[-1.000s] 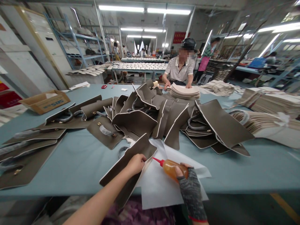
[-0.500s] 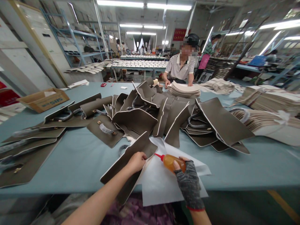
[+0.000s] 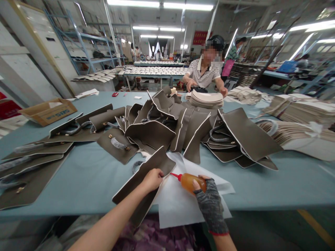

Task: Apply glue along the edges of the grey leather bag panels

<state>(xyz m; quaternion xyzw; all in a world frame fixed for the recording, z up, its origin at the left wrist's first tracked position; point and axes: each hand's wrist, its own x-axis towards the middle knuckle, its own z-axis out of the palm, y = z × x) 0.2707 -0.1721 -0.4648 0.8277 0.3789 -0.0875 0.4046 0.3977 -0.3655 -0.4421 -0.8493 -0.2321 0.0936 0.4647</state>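
My left hand (image 3: 153, 179) is closed, its fingers pinching the edge of a dark olive bag panel (image 3: 131, 190) with pale trim. Gripped in my right hand (image 3: 209, 198), which wears a grey fingerless glove, is a squeeze bottle (image 3: 192, 183) of amber liquid, probably glue. Its red nozzle points left, at or close to the panel's edge near my left fingers; I cannot tell whether it touches. Beneath the bottle lies a white sheet (image 3: 180, 209), hanging over the table's front edge. Just beyond my hands, more olive bag pieces (image 3: 150, 136) are heaped.
Flat bag panels with wrapped handles (image 3: 34, 177) lie at left, near a cardboard box (image 3: 49, 111). Bag pieces (image 3: 251, 136) and beige stacks (image 3: 309, 137) occupy the right. Across the blue table (image 3: 261, 191), a co-worker (image 3: 204, 71) in a striped shirt stands behind stacked curved pieces (image 3: 206, 99).
The bottle and its nozzle have shifted slightly left along the panel's edge. My left hand stays nearly still. The co-worker's hands have lifted and spread away from the stack.
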